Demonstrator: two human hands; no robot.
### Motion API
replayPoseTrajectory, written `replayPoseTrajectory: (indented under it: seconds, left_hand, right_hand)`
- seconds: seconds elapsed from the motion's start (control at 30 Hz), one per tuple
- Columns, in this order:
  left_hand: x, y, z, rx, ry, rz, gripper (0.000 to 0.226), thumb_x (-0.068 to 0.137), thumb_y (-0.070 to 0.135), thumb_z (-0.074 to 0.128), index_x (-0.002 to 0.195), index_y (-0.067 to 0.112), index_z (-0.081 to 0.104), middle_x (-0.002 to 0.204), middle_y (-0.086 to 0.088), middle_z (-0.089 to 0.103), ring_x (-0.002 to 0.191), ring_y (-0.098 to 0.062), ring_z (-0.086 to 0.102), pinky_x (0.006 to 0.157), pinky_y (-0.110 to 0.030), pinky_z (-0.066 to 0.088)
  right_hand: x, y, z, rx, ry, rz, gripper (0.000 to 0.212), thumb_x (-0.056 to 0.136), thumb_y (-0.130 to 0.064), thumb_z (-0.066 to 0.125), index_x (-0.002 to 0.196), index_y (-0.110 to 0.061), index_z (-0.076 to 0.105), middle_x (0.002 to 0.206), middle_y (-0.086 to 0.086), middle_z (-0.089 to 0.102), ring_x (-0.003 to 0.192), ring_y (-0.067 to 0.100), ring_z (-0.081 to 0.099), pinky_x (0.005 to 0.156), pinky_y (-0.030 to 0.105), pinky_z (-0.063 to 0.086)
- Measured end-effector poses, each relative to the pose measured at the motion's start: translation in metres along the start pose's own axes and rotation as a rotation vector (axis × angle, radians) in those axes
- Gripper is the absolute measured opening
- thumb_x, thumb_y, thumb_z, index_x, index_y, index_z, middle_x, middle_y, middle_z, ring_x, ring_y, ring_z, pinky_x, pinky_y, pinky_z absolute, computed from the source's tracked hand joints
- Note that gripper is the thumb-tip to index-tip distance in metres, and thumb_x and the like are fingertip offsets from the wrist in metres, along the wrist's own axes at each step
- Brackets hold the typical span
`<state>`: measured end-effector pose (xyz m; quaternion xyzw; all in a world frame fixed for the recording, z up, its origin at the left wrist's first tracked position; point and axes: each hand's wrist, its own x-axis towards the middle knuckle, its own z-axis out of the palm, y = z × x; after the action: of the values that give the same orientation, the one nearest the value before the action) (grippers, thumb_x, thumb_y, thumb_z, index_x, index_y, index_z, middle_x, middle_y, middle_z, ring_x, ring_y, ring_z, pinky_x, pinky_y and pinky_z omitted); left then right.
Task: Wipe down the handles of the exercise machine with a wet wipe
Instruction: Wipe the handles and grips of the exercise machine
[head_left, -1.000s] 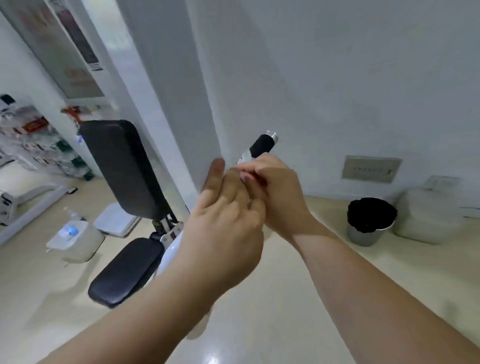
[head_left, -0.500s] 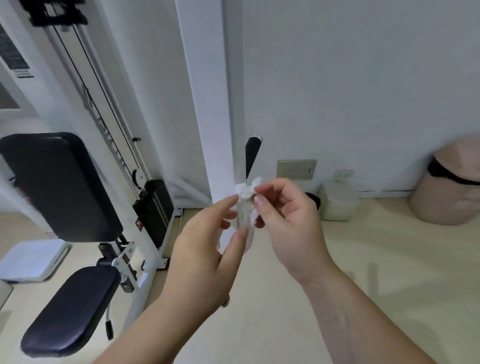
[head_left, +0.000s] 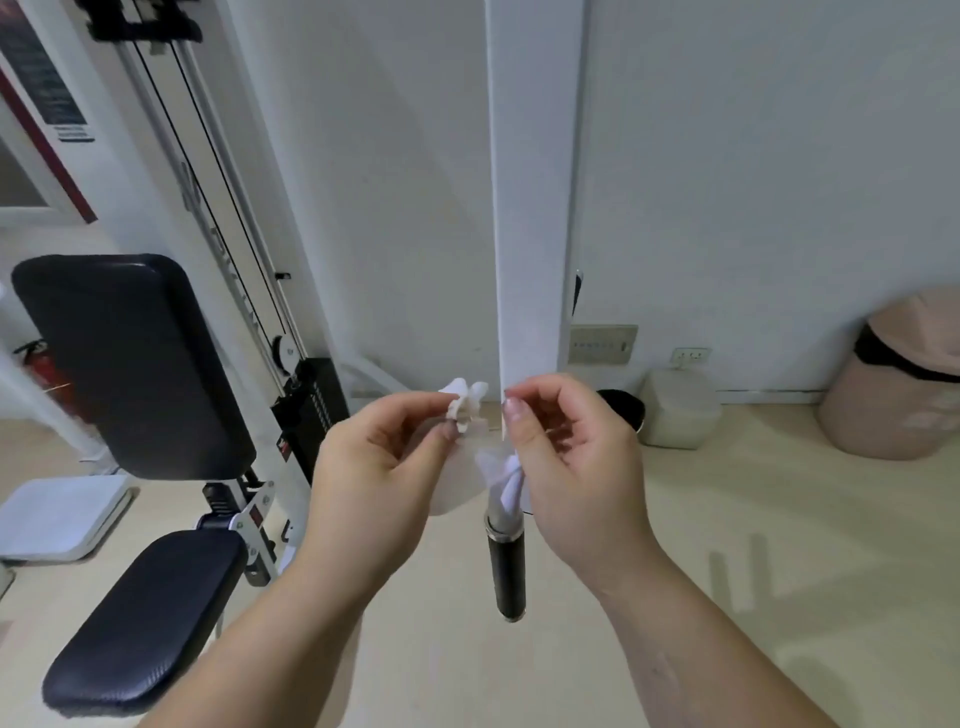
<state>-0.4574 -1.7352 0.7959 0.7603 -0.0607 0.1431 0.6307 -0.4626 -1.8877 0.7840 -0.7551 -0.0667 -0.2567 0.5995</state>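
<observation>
- Step: getting the wipe ready. It is being opened or re-folded between both hands, so I'd say no wiping stroke is on right now.
- Left hand (head_left: 384, 462): grasping. Thumb and forefinger pinch a bunched white end of the wipe (head_left: 462, 400).
- Right hand (head_left: 571, 462): fingers curled, with thumb and forefinger tips pinched together near the post (head_left: 530, 208). The wipe's twisted tail hangs at its palm side, so it reads as grasping the wipe. The exact contact is hard to see.
- Handle (head_left: 506, 566): black grip with a metal collar. It hangs upright just below the hands, over the floor (head_left: 675, 519).
- The wipe tail reaches the handle's collar. Touching or just in front, cannot tell.
- Rest of the machine is to the left: back pad (head_left: 130, 364), seat (head_left: 140, 623) and weight stack (head_left: 317, 410).
- Progress: cannot tell how much of the handle is already clean. Judged as early or between passes.
- Next move calls for:
  - spreading the wipe flat enough to wrap the grip;
  - closing one hand round the grip through the wipe and running along its full length;
  - steadying the hanging handle with the other hand, since it will likely swing.
</observation>
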Motion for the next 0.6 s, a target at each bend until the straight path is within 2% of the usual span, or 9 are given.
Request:
replayPoseTrajectory:
  seconds: [0.07, 0.13, 0.2, 0.33, 0.4, 0.5, 0.53, 0.6]
  left_hand:
    - [0.022, -0.019, -0.015, -0.042, 0.014, -0.026, 0.021, 0.089, 0.004, 0.073, 0.094, 0.023, 0.078, 0.089, 0.013, 0.078, 0.087, -0.002, 0.073, 0.074, -0.012, 0.053]
    - [0.047, -0.04, -0.028, -0.09, -0.011, -0.052, 0.019, 0.09, 0.005, 0.073, 0.094, 0.023, 0.077, 0.091, 0.012, 0.078, 0.089, -0.003, 0.073, 0.076, -0.015, 0.053]
    - [0.074, -0.059, -0.04, -0.111, -0.066, -0.063, 0.017, 0.09, 0.008, 0.074, 0.093, 0.024, 0.077, 0.091, 0.012, 0.078, 0.091, -0.003, 0.073, 0.079, -0.02, 0.055]
    - [0.133, -0.088, -0.057, -0.17, -0.218, -0.103, 0.011, 0.091, 0.014, 0.073, 0.091, 0.025, 0.077, 0.092, 0.013, 0.078, 0.092, -0.005, 0.072, 0.084, -0.028, 0.055]
    - [0.156, -0.092, -0.054, -0.188, -0.289, -0.123, 0.009, 0.091, 0.016, 0.073, 0.09, 0.025, 0.076, 0.089, 0.014, 0.077, 0.088, 0.0, 0.07, 0.079, -0.021, 0.053]
    - [0.184, -0.093, -0.034, -0.26, -0.401, -0.144, 0.009, 0.092, 0.013, 0.071, 0.089, 0.021, 0.075, 0.084, 0.016, 0.073, 0.076, 0.01, 0.064, 0.07, -0.007, 0.046]
    - [0.191, -0.093, -0.026, -0.285, -0.433, -0.159, 0.009, 0.093, 0.014, 0.071, 0.089, 0.021, 0.074, 0.084, 0.016, 0.072, 0.076, 0.011, 0.063, 0.07, -0.007, 0.045]
    - [0.202, -0.091, -0.008, -0.337, -0.497, -0.194, 0.01, 0.092, 0.017, 0.07, 0.087, 0.025, 0.074, 0.084, 0.015, 0.073, 0.079, 0.008, 0.065, 0.074, -0.013, 0.048]
  right_hand:
    - [0.003, 0.005, 0.02, -0.248, 0.18, -0.197, 0.006, 0.092, -0.025, 0.065, 0.092, -0.021, 0.069, 0.091, -0.008, 0.06, 0.084, 0.015, 0.062, 0.074, 0.035, 0.052]
    - [0.006, 0.008, 0.043, -0.475, 0.326, -0.363, 0.015, 0.088, -0.026, 0.071, 0.097, -0.014, 0.072, 0.101, 0.003, 0.054, 0.092, 0.022, 0.057, 0.082, 0.03, 0.048]
    - [0.012, 0.008, 0.069, -0.606, 0.446, -0.408, 0.03, 0.081, -0.027, 0.079, 0.107, -0.015, 0.07, 0.116, 0.011, 0.046, 0.102, 0.028, 0.053, 0.09, 0.032, 0.045]
    - [0.029, 0.001, 0.111, -0.647, 0.537, -0.204, 0.067, 0.073, -0.017, 0.09, 0.128, -0.028, 0.055, 0.146, 0.019, 0.028, 0.136, 0.036, 0.041, 0.11, 0.035, 0.04]
    - [0.036, -0.009, 0.123, -0.634, 0.533, -0.117, 0.071, 0.074, -0.009, 0.088, 0.131, -0.034, 0.053, 0.155, 0.017, 0.02, 0.143, 0.032, 0.036, 0.113, 0.023, 0.033]
    - [0.043, -0.02, 0.14, -0.698, 0.501, 0.001, 0.071, 0.08, -0.006, 0.082, 0.124, -0.053, 0.051, 0.162, 0.004, 0.01, 0.139, 0.025, 0.044, 0.101, 0.004, 0.032]
    - [0.045, -0.02, 0.146, -0.773, 0.483, 0.056, 0.07, 0.082, -0.008, 0.08, 0.123, -0.055, 0.049, 0.162, -0.001, 0.008, 0.137, 0.023, 0.046, 0.097, 0.003, 0.032]
    - [0.048, -0.017, 0.157, -0.929, 0.469, 0.148, 0.069, 0.085, -0.014, 0.077, 0.13, -0.056, 0.045, 0.162, -0.003, 0.002, 0.135, 0.022, 0.047, 0.093, 0.011, 0.036]
